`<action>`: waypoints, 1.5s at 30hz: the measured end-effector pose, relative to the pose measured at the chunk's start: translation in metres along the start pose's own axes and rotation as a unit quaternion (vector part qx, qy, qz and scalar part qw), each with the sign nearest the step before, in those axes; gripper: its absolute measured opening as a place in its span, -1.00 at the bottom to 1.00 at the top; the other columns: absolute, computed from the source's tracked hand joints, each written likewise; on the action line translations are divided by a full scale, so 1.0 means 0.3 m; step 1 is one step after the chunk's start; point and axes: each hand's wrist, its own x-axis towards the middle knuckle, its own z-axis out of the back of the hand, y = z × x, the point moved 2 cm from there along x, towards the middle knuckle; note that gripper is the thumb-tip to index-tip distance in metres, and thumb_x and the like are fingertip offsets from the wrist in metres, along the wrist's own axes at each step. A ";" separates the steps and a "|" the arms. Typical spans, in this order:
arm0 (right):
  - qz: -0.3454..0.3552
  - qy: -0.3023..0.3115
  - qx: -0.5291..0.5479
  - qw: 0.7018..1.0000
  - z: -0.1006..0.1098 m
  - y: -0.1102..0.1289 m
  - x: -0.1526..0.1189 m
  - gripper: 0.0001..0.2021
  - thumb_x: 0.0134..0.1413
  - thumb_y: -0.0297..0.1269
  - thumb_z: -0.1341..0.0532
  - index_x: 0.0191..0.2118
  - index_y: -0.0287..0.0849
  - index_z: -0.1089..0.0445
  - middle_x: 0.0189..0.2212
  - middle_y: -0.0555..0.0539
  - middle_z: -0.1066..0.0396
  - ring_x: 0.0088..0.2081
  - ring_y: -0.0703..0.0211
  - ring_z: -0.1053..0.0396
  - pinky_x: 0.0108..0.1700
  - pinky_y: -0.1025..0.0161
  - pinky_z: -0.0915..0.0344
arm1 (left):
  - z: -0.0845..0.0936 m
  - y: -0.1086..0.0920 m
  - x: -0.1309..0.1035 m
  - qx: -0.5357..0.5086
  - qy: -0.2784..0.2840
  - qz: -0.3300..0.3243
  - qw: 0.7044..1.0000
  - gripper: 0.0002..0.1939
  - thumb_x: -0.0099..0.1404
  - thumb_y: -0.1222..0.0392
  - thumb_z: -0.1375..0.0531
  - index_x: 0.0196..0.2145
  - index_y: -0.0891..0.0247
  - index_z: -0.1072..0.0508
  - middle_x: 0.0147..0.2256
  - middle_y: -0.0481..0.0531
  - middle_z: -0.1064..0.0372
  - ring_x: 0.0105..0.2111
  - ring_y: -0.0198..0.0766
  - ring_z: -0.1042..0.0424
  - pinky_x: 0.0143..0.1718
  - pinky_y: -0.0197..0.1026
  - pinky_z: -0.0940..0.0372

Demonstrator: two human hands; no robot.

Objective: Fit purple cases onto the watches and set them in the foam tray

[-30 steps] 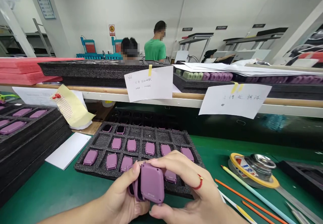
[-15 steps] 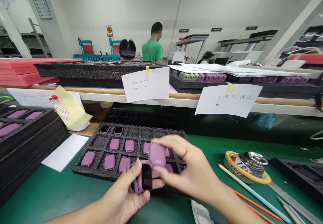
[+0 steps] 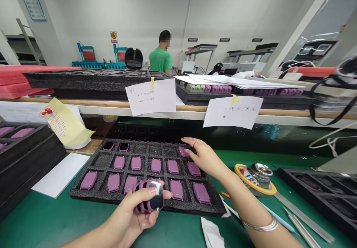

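Note:
My left hand [image 3: 139, 207] is closed round a small stack of purple smartwatch cases [image 3: 142, 184], held over the front edge of the black foam tray [image 3: 122, 199]. The stack's outermost piece shows a glossy black screen. At the tray's back right compartment, my right hand [image 3: 205, 156] has its thumb and fingers about a single purple watch case [image 3: 183, 151], partly hidden by the thumb. Other purple cases [image 3: 173, 167] lie back up in the front and middle rows. Two black-screened watches [image 3: 124, 146] sit at the back left.
Stacked black trays [image 3: 25, 166] stand at left beside white paper [image 3: 61, 175]. Right of my forearm lie a tape roll [image 3: 255, 179], pens and a steel ruler [image 3: 304, 216]. A shelf [image 3: 189, 110] with hanging paper notes crosses behind. Two people are beyond it.
My right hand has carried a purple watch case away from the left hand to the tray's back right compartment. My left hand, still holding the stack, has shifted slightly left in view.

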 end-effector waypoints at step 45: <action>0.156 -0.187 0.383 0.891 0.129 0.533 -0.200 -0.88 0.20 -0.41 -0.31 -0.36 -0.08 -0.43 -0.39 0.00 -0.54 -0.37 0.21 -0.52 -0.29 0.27 -0.50 | -0.037 -0.025 -0.041 -0.084 0.178 0.004 0.980 -0.68 0.25 -0.02 -0.33 -0.24 0.33 -0.55 -0.43 0.09 -0.49 -0.68 -0.53 -0.27 -0.72 -0.51 0.12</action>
